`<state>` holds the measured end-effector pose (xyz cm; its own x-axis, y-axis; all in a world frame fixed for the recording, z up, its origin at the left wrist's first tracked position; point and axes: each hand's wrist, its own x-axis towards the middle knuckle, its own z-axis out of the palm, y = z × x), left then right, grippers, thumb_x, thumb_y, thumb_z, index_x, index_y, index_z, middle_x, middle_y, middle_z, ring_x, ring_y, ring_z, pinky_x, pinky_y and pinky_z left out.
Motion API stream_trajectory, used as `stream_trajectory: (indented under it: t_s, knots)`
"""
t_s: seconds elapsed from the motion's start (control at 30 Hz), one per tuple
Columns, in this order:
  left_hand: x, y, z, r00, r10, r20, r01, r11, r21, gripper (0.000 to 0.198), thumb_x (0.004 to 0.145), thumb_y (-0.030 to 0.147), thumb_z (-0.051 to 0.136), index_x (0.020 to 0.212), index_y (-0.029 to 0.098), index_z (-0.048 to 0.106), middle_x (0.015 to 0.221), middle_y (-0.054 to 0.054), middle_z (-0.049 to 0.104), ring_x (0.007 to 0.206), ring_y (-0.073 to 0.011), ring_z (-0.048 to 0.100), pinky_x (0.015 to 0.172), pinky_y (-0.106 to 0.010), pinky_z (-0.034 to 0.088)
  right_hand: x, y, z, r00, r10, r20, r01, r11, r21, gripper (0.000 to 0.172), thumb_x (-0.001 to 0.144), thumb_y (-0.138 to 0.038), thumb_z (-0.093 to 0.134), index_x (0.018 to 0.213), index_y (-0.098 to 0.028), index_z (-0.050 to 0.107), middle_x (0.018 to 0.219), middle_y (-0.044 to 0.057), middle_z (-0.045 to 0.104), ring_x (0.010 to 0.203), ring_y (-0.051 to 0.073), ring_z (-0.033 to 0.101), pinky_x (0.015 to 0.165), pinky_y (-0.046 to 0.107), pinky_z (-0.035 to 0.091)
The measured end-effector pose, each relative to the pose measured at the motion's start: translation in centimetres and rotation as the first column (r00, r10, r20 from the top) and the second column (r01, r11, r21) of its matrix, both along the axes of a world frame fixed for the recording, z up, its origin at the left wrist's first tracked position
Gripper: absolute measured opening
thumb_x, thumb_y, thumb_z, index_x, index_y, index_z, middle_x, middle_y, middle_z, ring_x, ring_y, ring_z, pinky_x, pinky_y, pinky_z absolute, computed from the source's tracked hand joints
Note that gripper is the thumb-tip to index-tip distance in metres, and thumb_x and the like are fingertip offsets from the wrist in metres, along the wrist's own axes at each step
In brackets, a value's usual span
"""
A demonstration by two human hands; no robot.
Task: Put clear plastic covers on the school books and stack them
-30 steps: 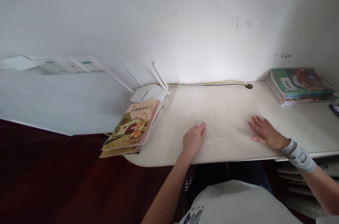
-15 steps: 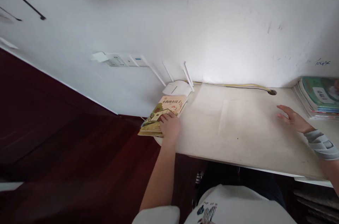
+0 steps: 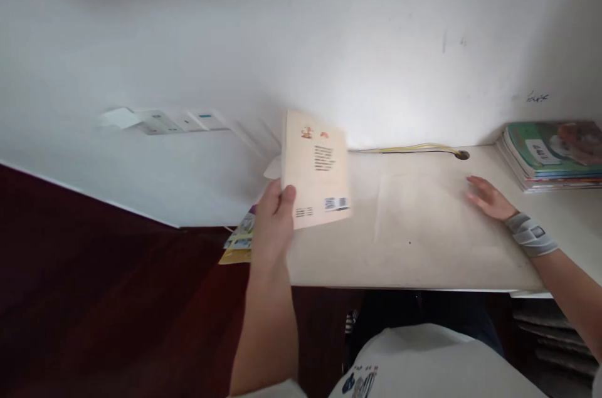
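My left hand (image 3: 273, 217) grips a thin cream-coloured book (image 3: 316, 169) by its lower left corner and holds it upright above the left end of the white desk (image 3: 423, 241). Its back cover, with a barcode and small print, faces me. Under my hand the remaining books (image 3: 239, 240) of a small pile stick out over the desk's left edge. My right hand (image 3: 489, 199) lies flat on the desk with fingers spread, and a grey brace wraps its wrist.
A stack of colourful books (image 3: 552, 155) sits at the far right of the desk. A yellow and black cable (image 3: 409, 148) runs along the wall to a hole in the desktop. Wall sockets (image 3: 169, 121) are at left. Dark red floor lies beyond the desk.
My left hand went from the desk's middle to the pile at the left edge, took the top book and lifted it, turning its back cover toward me. My right hand stayed flat.
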<state>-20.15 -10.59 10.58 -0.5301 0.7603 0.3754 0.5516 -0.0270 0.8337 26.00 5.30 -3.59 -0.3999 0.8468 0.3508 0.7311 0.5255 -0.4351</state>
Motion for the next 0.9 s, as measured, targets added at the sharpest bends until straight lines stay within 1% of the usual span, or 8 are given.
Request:
stream_trajectory:
  t_s: [0.03,0.1,0.2,0.37,0.53,0.67,0.77,0.9]
  knots:
    - [1.8,0.7,-0.5,0.975,-0.111,0.193,0.104,0.993,0.047,0.047,0.081,0.052,0.050,0.115,0.020,0.056,0.098,-0.005,0.069,0.092,-0.0228,0.065,0.082,-0.036,0.051,-0.2,-0.2,0.0,0.997,0.020,0.077,-0.021,1.000,0.009,0.065,0.085,-0.061,0.037,0.133,-0.018,0.044,0.137,0.015,0.047,0.129,0.029,0.041,0.105,0.049,0.035]
    - [5.6,2.1,-1.9,0.811,-0.316,0.492,0.318,0.944,0.082,0.056,0.075,0.053,0.059,0.118,0.018,0.054,0.102,-0.008,0.069,0.094,-0.0231,0.065,0.082,-0.035,0.051,-0.5,-0.7,0.2,0.972,0.032,0.234,-0.033,0.999,0.000,0.069,0.084,-0.063,0.038,0.136,-0.018,0.042,0.143,0.016,0.040,0.134,0.033,0.033,0.105,0.055,0.031]
    - [9.6,3.5,-4.6,0.653,-0.390,0.649,0.424,0.899,0.113,0.061,0.072,0.054,0.063,0.118,0.016,0.054,0.108,-0.011,0.068,0.098,-0.0250,0.064,0.082,-0.035,0.051,-1.0,-1.3,0.6,0.917,0.044,0.398,-0.031,0.999,-0.039,0.070,0.082,-0.065,0.041,0.136,-0.020,0.044,0.146,0.016,0.035,0.135,0.035,0.028,0.104,0.059,0.026]
    - [11.1,4.2,-8.1,0.610,-0.303,0.732,0.449,0.893,-0.004,0.059,0.073,0.051,0.064,0.119,0.015,0.055,0.114,-0.013,0.065,0.097,-0.0250,0.065,0.080,-0.036,0.053,-1.5,-1.6,1.2,0.894,0.047,0.446,-0.022,0.998,-0.061,0.073,0.082,-0.066,0.039,0.137,-0.019,0.042,0.147,0.016,0.032,0.136,0.034,0.027,0.105,0.056,0.024]
    - [11.2,4.2,-9.8,0.613,-0.287,0.736,0.482,0.874,-0.061,0.054,0.075,0.046,0.061,0.120,0.015,0.054,0.115,-0.012,0.065,0.094,-0.0236,0.065,0.077,-0.035,0.053,-1.4,-1.4,1.0,0.901,0.047,0.431,-0.022,0.998,-0.062,0.073,0.082,-0.067,0.038,0.137,-0.019,0.042,0.148,0.015,0.032,0.136,0.034,0.027,0.105,0.057,0.024]
    - [10.6,4.0,-10.5,0.779,-0.232,0.582,0.406,0.895,-0.186,0.048,0.081,0.043,0.050,0.120,0.014,0.053,0.114,-0.012,0.064,0.097,-0.0243,0.063,0.080,-0.037,0.052,-1.4,-1.4,0.9,0.905,0.046,0.423,-0.025,0.998,-0.054,0.073,0.082,-0.068,0.038,0.137,-0.021,0.043,0.147,0.015,0.034,0.135,0.034,0.029,0.105,0.056,0.025]
    - [10.0,3.8,-10.8,0.930,-0.270,0.249,0.339,0.892,-0.299,0.045,0.085,0.037,0.044,0.123,0.015,0.051,0.121,-0.013,0.060,0.109,-0.0258,0.057,0.092,-0.043,0.047,-1.5,-1.4,0.9,0.905,0.043,0.423,-0.021,0.998,-0.057,0.073,0.082,-0.068,0.037,0.137,-0.020,0.043,0.147,0.015,0.034,0.135,0.034,0.028,0.105,0.056,0.024]
    - [9.7,3.6,-11.5,0.936,-0.255,-0.243,0.145,0.907,-0.395,0.048,0.084,0.033,0.045,0.125,0.008,0.048,0.141,-0.023,0.039,0.132,-0.0325,0.034,0.106,-0.051,0.030,-1.4,-1.3,0.8,0.911,0.044,0.411,-0.028,0.999,-0.044,0.072,0.082,-0.068,0.038,0.137,-0.022,0.043,0.146,0.014,0.035,0.135,0.034,0.029,0.104,0.056,0.024]
